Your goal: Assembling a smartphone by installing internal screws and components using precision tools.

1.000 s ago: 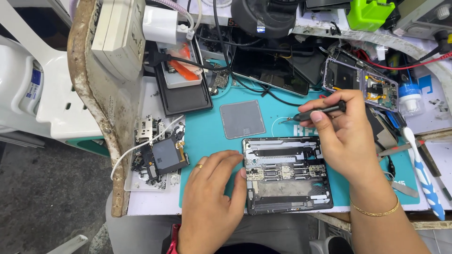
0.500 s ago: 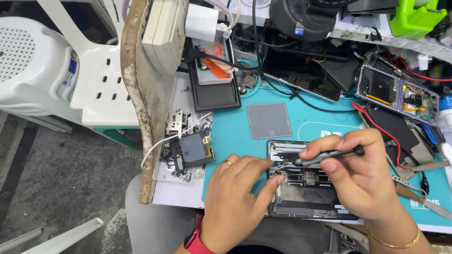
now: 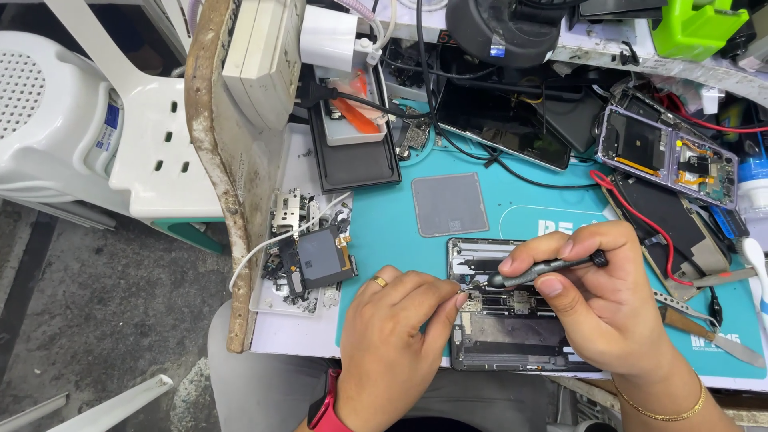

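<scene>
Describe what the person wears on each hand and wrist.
Both forearms are bare, no sleeves or gloves. The left hand has a gold ring on one finger and a red-strapped watch at the wrist. The right hand has a thin gold bracelet at the wrist.

Opened phone [image 3: 512,336] on mat [image 3: 384,232], square pad [image 3: 449,204] behind, parts tray [image 3: 308,260] left.

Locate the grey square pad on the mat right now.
In the head view the grey square pad lies flat on the teal mat, centre frame, just above the opened phone and right of the black tray.
</scene>
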